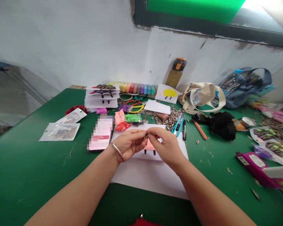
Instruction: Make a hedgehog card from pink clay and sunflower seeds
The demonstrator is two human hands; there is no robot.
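Our left hand (129, 144) and right hand (166, 145) meet, fingertips pinching a small dark piece (147, 134), too tiny to identify, over a white card (141, 156) bearing a pink shape (150, 146) on the green counter (68, 166).

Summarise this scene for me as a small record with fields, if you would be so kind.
left hand: bangle at wrist; left hand pinches small dark piece
right hand: right hand fingertips at same piece
beneath: pink figure, partly hidden, on white paper
left side: phone
right side: blue cutter, black pen
behind: stacked cards, loose seeds, bottle
surface: green table
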